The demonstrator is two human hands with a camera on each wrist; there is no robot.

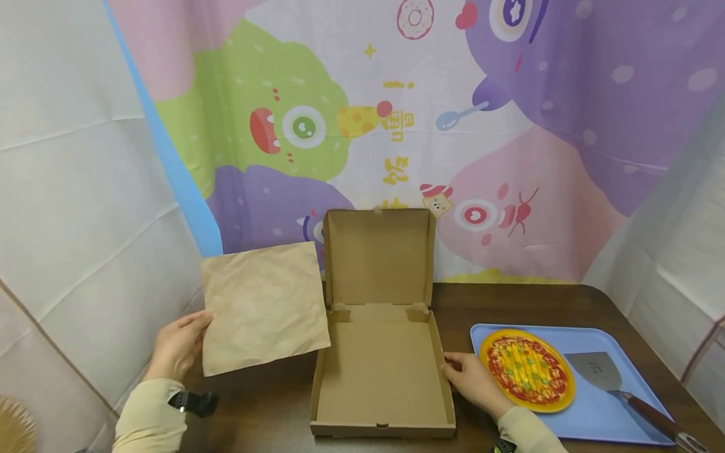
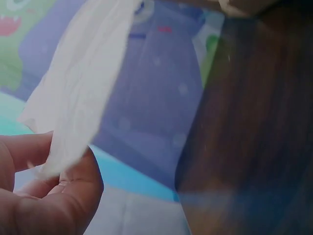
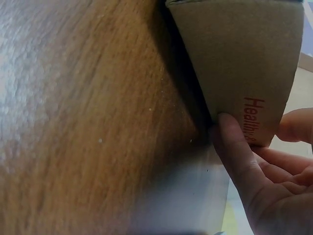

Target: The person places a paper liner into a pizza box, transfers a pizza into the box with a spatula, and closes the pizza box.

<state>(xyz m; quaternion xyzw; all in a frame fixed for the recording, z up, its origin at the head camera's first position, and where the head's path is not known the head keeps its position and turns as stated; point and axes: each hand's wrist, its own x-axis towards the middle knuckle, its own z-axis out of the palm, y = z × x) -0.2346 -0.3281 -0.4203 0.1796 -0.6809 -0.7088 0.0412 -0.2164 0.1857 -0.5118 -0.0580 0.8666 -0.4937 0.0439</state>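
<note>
Table point(image 1: 249, 415) with a cardboard box point(image 1: 382, 377) at its middle and a blue tray point(image 1: 583, 423) to the box's right.
The box's lid stands upright at the far side, leaving its bare inside uncovered. The tray holds a pizza point(image 1: 527, 371) and, just beside it, a spatula point(image 1: 637, 406) whose handle sticks out over the corner, probably so it can be picked up easily. A sheet of brown paper point(image 1: 265, 308) hangs tilted above the table, its right edge at the box's left side in the head view. The left grip point(image 1: 178, 346) pinches the paper's left edge between thumb and fingers, which likely keeps it spread. The right grip point(image 1: 472, 380) pinches the box's right wall, thumb inside and fingers outside, presumably steadying it.
</note>
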